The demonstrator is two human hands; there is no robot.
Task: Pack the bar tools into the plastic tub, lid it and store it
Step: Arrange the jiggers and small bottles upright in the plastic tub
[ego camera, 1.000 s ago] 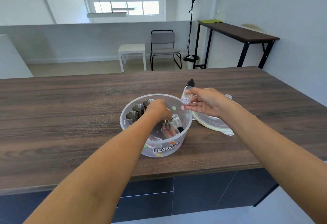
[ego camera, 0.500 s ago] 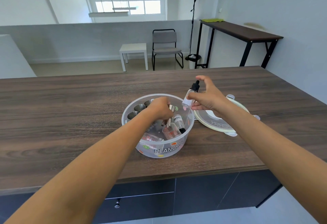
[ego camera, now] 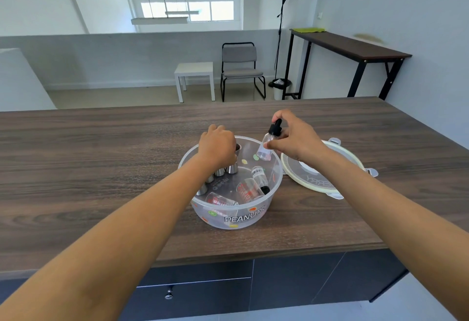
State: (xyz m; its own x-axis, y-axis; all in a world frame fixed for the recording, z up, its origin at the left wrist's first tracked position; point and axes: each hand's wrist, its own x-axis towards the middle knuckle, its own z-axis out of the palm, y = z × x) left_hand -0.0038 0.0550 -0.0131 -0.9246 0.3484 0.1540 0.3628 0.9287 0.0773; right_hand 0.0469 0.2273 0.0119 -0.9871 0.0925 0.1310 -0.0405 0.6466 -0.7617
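On a dark wood counter [ego camera: 101, 168], a clear plastic tub [ego camera: 236, 219] sits just left of its lid [ego camera: 327, 181], the left hand [ego camera: 217, 147] gripping a steel jigger [ego camera: 234, 161] inside while the right hand [ego camera: 295, 138] holds a dropper bottle [ego camera: 267, 147] above the rim.

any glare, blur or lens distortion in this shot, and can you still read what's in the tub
Head view: wide-angle bend curves the counter edge and stretches the forearms; daylight is soft, the far window blown out. Little blur: the tub shows PEANUTS sharply, and the dropper bottle in the right hand is clear.
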